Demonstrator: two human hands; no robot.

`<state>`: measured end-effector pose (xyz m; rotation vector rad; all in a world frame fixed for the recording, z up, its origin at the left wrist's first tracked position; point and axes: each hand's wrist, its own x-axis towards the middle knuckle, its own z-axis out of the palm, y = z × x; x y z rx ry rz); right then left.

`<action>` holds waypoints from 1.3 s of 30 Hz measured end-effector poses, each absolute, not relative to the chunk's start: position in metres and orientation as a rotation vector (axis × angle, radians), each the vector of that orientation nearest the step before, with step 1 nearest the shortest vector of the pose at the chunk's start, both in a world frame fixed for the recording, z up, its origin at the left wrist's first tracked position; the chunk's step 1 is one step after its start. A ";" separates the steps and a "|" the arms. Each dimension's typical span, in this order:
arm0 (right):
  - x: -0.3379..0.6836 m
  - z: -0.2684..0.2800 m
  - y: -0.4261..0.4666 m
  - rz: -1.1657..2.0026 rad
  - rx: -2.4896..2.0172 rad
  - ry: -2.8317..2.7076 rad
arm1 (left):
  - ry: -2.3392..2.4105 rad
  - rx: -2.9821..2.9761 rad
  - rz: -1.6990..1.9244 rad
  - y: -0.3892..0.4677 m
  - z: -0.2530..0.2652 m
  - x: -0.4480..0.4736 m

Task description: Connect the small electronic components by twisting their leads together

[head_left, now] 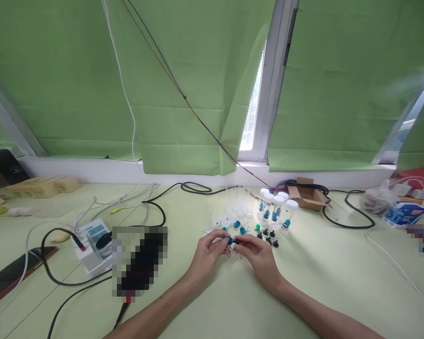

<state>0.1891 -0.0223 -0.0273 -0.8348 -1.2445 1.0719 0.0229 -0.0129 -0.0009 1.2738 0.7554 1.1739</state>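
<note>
Two hands meet over a small blue piece

Both hands come together low over a pale yellow-green tabletop (pixel 325 287), fingertips nearly touching. The left hand (pixel 209 254) pinches a small, shiny blue piece (pixel 230 240) between thumb and fingers, so it sits in the narrow gap between the two hands. The right hand (pixel 259 256) is closed at the fingertips on a small black piece (pixel 236 241) at the blue one's right end; from here I can't tell whether the two are joined.

Just beyond the fingers lie loose teal-blue pieces (pixel 243 230), and a bright green piece (pixel 257 227) rests near a scatter of black knob-like pieces (pixel 275 244) by the right hand. Behind these, clear vials with round white caps (pixel 279 200) stand upright in a cluster, teal parts visible inside them. An open brown cardboard box (pixel 306 197) sits farther back to their right. Well off to the left, a white power strip (pixel 92 247) lies among black and white cables, and green fabric blinds (pixel 191 70) cover most of the window.
</note>
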 end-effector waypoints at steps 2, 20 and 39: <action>0.189 -0.027 -0.021 1.085 -0.843 -1.233 | 0.770 1.261 1.169 -0.013 -0.001 0.023; 0.187 -0.030 -0.020 1.203 -0.810 -1.302 | 0.765 1.287 1.142 -0.018 0.002 0.024; 0.186 -0.028 -0.025 1.097 -0.775 -1.345 | 0.954 1.371 1.125 -0.016 -0.004 0.027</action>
